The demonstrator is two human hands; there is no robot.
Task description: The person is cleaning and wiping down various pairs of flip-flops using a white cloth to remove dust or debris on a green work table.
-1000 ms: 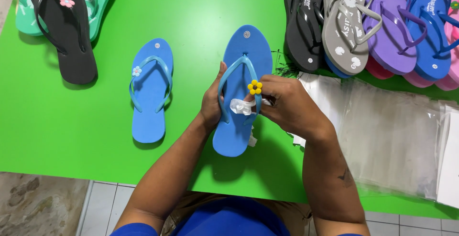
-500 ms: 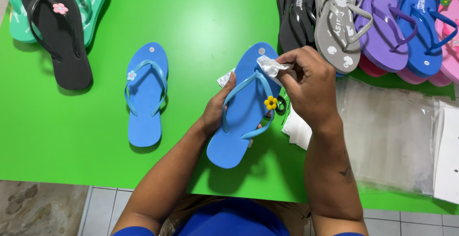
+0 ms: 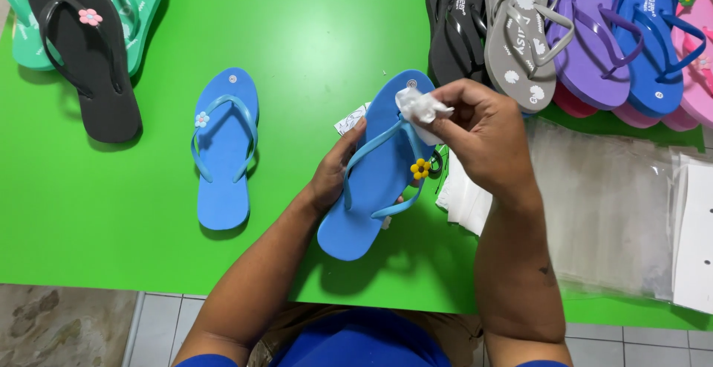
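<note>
Two hands work one blue foam flip-flop with a yellow flower charm [image 3: 375, 170], tilted above the green tabletop [image 3: 297, 33] near its front edge. Left hand [image 3: 334, 170] grips the sandal's left edge, fingers curled under, thumb on top. Right hand [image 3: 483, 133] pinches a crumpled white cloth scrap [image 3: 420, 107] against the toe post. Matching blue flip-flop with white flower [image 3: 223, 151] lies flat to the left, well apart. Black flip-flop with pink flower [image 3: 89, 55] far left; row of coloured sandals [image 3: 564, 33] top right; clear plastic bags [image 3: 609, 203] right.
</note>
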